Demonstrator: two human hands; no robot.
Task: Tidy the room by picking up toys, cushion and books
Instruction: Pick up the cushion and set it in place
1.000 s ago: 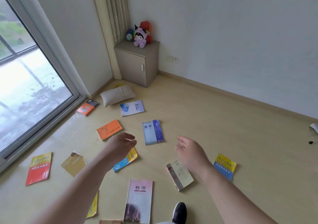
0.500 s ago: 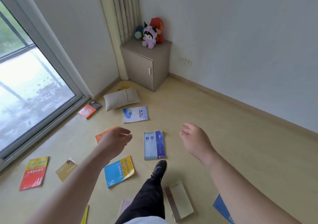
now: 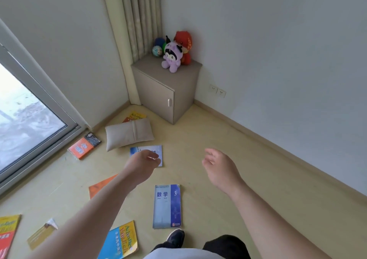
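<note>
Lying crosswise beyond the left hand (image 3: pixel 143 162), the cushion (image 3: pixel 129 136) is nearer it than the right hand (image 3: pixel 218 169); both grips loosely curled, empty.

Soft daylight pours in through the washed-out glass door (image 3: pixel 29 109) on the left, lighting the room evenly with only faint shadows beside the cushion (image 3: pixel 129 136) and cabinet (image 3: pixel 156 93), while the wide lens bends the frame edges and the left hand (image 3: pixel 143 163) blurs slightly.

White walls (image 3: pixel 278 40), pale yellow floor (image 3: pixel 248 159), beige corner cabinet (image 3: pixel 155 93), curtain (image 3: pixel 137 16), sliding window (image 3: pixel 23 115) left.
</note>
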